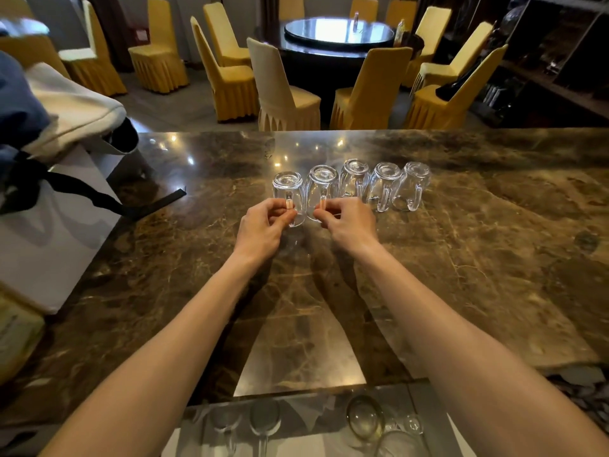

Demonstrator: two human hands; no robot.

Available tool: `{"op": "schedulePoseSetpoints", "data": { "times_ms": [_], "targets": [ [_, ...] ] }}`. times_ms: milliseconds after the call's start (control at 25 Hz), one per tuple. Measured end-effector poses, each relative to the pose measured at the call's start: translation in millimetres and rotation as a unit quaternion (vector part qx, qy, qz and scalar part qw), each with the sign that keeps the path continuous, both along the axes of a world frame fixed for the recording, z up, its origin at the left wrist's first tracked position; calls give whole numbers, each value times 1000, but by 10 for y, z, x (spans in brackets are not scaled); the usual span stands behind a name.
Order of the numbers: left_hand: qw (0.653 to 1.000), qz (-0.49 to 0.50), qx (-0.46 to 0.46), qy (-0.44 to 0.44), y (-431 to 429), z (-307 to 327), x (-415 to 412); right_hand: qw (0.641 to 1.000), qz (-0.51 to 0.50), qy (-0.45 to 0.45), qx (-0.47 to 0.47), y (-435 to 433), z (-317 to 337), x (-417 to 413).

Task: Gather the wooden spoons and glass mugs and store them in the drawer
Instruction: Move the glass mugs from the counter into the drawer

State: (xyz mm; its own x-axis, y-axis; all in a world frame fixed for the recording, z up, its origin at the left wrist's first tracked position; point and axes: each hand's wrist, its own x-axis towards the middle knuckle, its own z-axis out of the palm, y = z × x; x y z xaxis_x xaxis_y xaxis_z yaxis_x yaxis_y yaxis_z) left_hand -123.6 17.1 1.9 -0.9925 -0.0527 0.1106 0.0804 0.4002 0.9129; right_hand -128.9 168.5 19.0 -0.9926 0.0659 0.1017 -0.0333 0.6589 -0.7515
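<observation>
Five clear glass mugs (352,188) were set upside down in a touching row on the worktop (461,258), running from nine toward two o'clock, handles turned toward six o'clock.

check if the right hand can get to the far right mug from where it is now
Probably yes. The right hand is pinching the handle of the second mug, so it must let go first. The far right mug stands upside down on the counter with its handle facing the person and nothing in front.

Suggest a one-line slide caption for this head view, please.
Left hand and right hand each pinch a handle in a row of five upturned glass mugs.
</observation>
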Motion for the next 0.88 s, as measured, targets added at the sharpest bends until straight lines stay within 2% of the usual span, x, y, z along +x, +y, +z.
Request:
{"op": "schedulePoseSetpoints", "data": {
  "times_ms": [320,720,880],
  "targets": [
    [999,-19,15,25,-120,235,572,997,48,6,-57,33,209,534],
    [997,-28,21,67,-136,548,1573,991,101,44,-81,182,460,1518],
    [998,-23,32,49,-175,497,2102,990,120,42,-54,178,405,1994]
  ]
}}
